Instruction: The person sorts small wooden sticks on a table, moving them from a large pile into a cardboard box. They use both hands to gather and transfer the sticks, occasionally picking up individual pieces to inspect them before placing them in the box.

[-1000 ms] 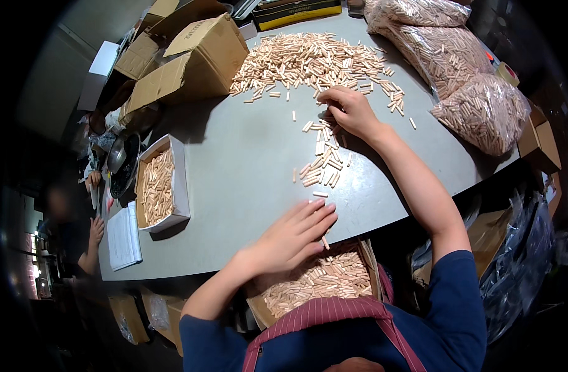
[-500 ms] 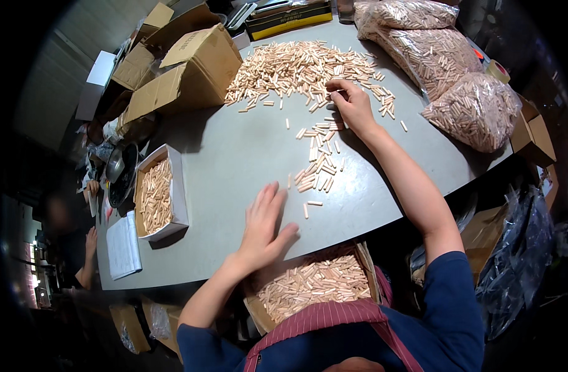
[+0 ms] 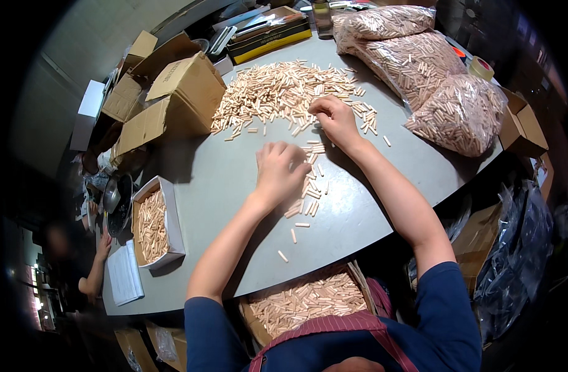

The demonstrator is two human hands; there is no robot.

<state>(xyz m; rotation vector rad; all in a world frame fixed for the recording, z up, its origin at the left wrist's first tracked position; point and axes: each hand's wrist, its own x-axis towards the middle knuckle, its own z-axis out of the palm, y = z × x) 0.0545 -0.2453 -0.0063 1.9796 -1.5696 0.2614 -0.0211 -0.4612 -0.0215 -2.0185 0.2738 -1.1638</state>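
Note:
A broad heap of short wooden dowels (image 3: 268,87) covers the far part of the grey table (image 3: 222,217). From it a loose trail of dowels (image 3: 310,189) runs toward me. At the heap's near right edge is my right hand (image 3: 337,121), fingers bent and drawn together; whatever lies between the fingertips is hidden. My left hand (image 3: 279,170), slightly blurred, hovers over or rests beside the trail's left side, its fingers curved and its thumb apart, with no dowel visible in it. A box of dowels (image 3: 309,297) sits below the table's front edge, close against my apron.
Clear bags full of dowels (image 3: 454,111) lie at the far right. At left stand a white box (image 3: 177,220) of dowels, a paper pad (image 3: 124,273) and open cardboard cartons (image 3: 188,90). Another person's hand (image 3: 103,245) shows at the left table edge.
My left hand has moved away from me to the trail, its fingers curling. My right hand stays by the heap. The view has shifted, and a lone dowel now lies nearer the front edge.

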